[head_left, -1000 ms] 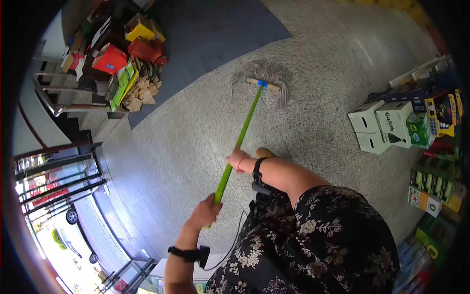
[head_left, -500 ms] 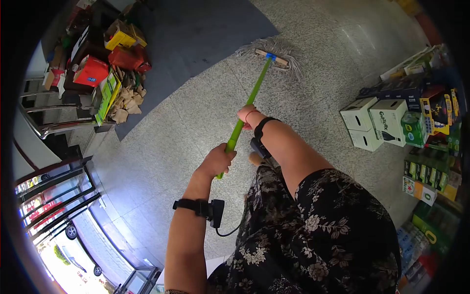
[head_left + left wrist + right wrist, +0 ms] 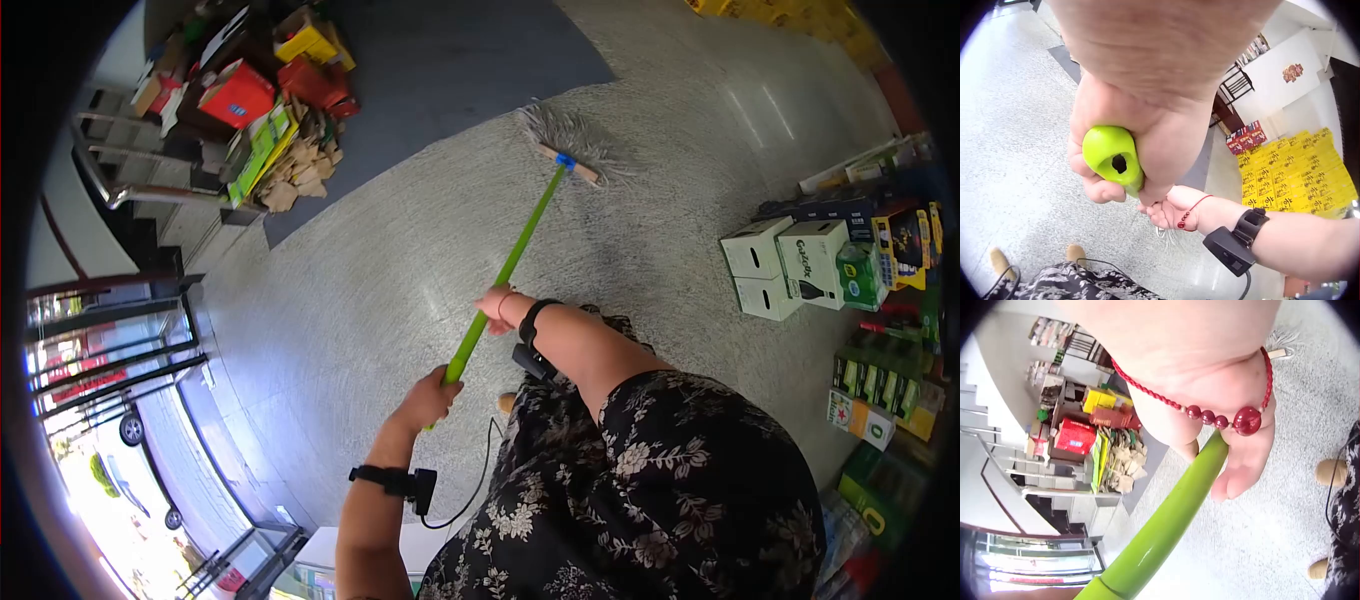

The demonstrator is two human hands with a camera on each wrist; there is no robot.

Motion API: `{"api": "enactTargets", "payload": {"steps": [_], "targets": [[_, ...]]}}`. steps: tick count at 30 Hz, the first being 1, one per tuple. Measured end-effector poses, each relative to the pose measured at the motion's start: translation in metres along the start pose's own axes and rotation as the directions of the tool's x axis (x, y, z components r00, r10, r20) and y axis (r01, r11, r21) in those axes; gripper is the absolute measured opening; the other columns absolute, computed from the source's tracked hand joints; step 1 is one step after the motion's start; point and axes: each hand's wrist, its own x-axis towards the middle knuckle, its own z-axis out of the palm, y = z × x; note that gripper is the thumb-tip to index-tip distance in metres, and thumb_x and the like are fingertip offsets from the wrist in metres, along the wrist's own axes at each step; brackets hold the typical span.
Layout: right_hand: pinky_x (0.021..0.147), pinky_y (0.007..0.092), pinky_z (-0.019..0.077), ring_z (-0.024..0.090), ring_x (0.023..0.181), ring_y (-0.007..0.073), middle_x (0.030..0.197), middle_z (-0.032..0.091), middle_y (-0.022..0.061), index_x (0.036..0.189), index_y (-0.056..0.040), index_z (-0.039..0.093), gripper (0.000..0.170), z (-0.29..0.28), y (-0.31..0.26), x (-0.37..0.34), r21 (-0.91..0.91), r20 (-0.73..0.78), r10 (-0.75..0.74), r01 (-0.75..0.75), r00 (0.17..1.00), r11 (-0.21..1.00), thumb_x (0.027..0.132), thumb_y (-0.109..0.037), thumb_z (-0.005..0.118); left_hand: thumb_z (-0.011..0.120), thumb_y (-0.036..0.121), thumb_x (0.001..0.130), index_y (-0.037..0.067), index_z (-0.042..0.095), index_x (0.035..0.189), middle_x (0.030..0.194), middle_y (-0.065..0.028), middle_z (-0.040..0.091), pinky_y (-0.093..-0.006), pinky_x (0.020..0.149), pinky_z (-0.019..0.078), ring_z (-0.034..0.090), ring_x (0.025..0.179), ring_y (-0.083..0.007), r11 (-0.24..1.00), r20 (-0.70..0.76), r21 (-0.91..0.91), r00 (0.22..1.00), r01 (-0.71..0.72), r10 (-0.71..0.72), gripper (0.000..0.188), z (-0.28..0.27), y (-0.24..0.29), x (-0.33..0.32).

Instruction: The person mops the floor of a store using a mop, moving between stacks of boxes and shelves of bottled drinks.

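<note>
A string mop lies on the speckled floor ahead, its grey strings (image 3: pixel 578 132) fanned on the far side of a wooden bar (image 3: pixel 584 175) with a blue joint. From there the green handle (image 3: pixel 525 235) slopes back toward the body. My left hand (image 3: pixel 425 400) grips it near its top end; the left wrist view shows the hollow green end (image 3: pixel 1107 147) poking out of the fist. Farther down the handle my right hand (image 3: pixel 497 308), wearing a red beaded bracelet (image 3: pixel 1210 417), curls round it. Part of the right fingers is hidden behind the palm in the right wrist view.
A dark grey mat (image 3: pixel 440 75) borders the mop's far left. Beside it stands a pile of boxes and flattened cardboard (image 3: pixel 295 170). White cartons (image 3: pixel 765 265) and other packaged goods line the right. Glass doors (image 3: pixel 120 350) are at left; yellow cartons (image 3: pixel 1291 175) show in the left wrist view.
The mop head went out to the mat's edge, then came back toward the body. Both hands drew back with the handle, and the strings now trail on the far side. Both grips stayed.
</note>
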Motion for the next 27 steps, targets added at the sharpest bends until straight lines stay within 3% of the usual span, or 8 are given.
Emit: {"api": "enactTargets", "payload": {"steps": [6, 7, 10, 13, 15, 19, 21, 27], "targets": [[0.045, 0.0362, 0.0526, 0.064, 0.057, 0.0265, 0.074, 0.063, 0.0182, 0.099, 0.0075, 0.051, 0.049, 0.183, 0.046, 0.009, -0.298, 0.204, 0.124, -0.059, 0.971, 0.953, 0.089, -0.039, 0.044, 0.055, 0.025, 0.084, 0.005, 0.048, 0.117, 0.061, -0.0042, 0.051, -0.0291, 0.046, 0.0403, 0.048, 0.048, -0.014, 0.99, -0.082, -0.133, 0.995, 0.052, -0.063, 0.04, 0.032, -0.162, -0.111], [0.046, 0.037, 0.0522, 0.063, 0.058, 0.028, 0.074, 0.063, 0.0195, 0.104, 0.0074, 0.048, 0.048, 0.215, 0.056, 0.012, -0.315, 0.285, 0.149, -0.054, 0.947, 0.948, 0.089, -0.038, 0.042, 0.055, 0.024, 0.084, 0.006, 0.047, 0.119, 0.061, -0.0039, 0.051, -0.029, 0.046, 0.0401, 0.048, 0.048, -0.0137, 0.986, -0.099, -0.147, 0.991, 0.076, -0.091, 0.041, 0.041, -0.189, -0.131], [0.049, 0.0389, 0.0527, 0.064, 0.059, 0.0292, 0.078, 0.063, 0.0213, 0.111, 0.0076, 0.045, 0.049, 0.308, 0.088, 0.012, -0.441, 0.327, 0.281, -0.118, 0.902, 0.89, 0.089, -0.036, 0.042, 0.056, 0.023, 0.083, 0.006, 0.044, 0.121, 0.06, -0.0038, 0.051, -0.0292, 0.046, 0.0399, 0.048, 0.048, -0.0132, 0.958, -0.128, -0.26, 0.979, 0.119, -0.156, 0.043, 0.074, -0.278, -0.184], [0.052, 0.0388, 0.0532, 0.064, 0.062, 0.0295, 0.082, 0.063, 0.0229, 0.117, 0.0082, 0.041, 0.052, 0.376, 0.123, 0.004, -0.58, 0.384, 0.383, -0.103, 0.84, 0.808, 0.089, -0.036, 0.041, 0.056, 0.023, 0.083, 0.006, 0.043, 0.123, 0.061, -0.0041, 0.052, -0.0294, 0.046, 0.0403, 0.048, 0.048, -0.013, 0.924, -0.132, -0.319, 0.956, 0.21, -0.263, 0.045, 0.107, -0.328, -0.239], [0.055, 0.0384, 0.0532, 0.065, 0.066, 0.0302, 0.087, 0.063, 0.0234, 0.118, 0.0086, 0.041, 0.055, 0.401, 0.136, -0.021, -0.678, 0.541, 0.302, 0.195, 0.785, 0.708, 0.09, -0.038, 0.038, 0.056, 0.022, 0.083, 0.006, 0.042, 0.124, 0.061, -0.0041, 0.052, -0.0293, 0.046, 0.0404, 0.048, 0.048, -0.0129, 0.9, -0.13, -0.375, 0.949, 0.222, -0.288, 0.046, 0.124, -0.347, -0.272], [0.055, 0.0366, 0.0532, 0.065, 0.068, 0.0295, 0.088, 0.064, 0.0227, 0.116, 0.0097, 0.044, 0.056, 0.432, 0.132, -0.075, -0.726, 0.512, 0.365, 0.165, 0.777, 0.668, 0.091, -0.04, 0.037, 0.055, 0.017, 0.083, 0.003, 0.04, 0.125, 0.059, -0.0039, 0.05, -0.0272, 0.045, 0.0397, 0.048, 0.047, -0.0114, 0.81, -0.117, -0.54, 0.933, 0.227, -0.339, 0.047, 0.151, -0.379, -0.311], [0.056, 0.0359, 0.0537, 0.065, 0.067, 0.029, 0.089, 0.063, 0.0235, 0.112, 0.0111, 0.047, 0.057, 0.434, 0.123, -0.082, -0.756, 0.511, 0.38, 0.192, 0.771, 0.626, 0.091, -0.041, 0.037, 0.055, 0.017, 0.083, 0.002, 0.041, 0.124, 0.059, -0.0037, 0.05, -0.0268, 0.044, 0.0395, 0.048, 0.047, -0.0111, 0.815, -0.116, -0.536, 0.937, 0.22, -0.329, 0.046, 0.147, -0.376, -0.314], [0.052, 0.0363, 0.0531, 0.065, 0.063, 0.0276, 0.085, 0.064, 0.0225, 0.109, 0.0088, 0.05, 0.059, 0.417, 0.087, -0.067, -0.667, 0.5, 0.264, 0.172, 0.825, 0.725, 0.088, -0.046, 0.04, 0.054, 0.017, 0.084, 0.001, 0.043, 0.121, 0.06, -0.0029, 0.05, -0.0262, 0.044, 0.0398, 0.048, 0.047, -0.0109, 0.842, -0.149, -0.507, 0.943, 0.184, -0.297, 0.043, 0.102, -0.34, -0.293]]}}
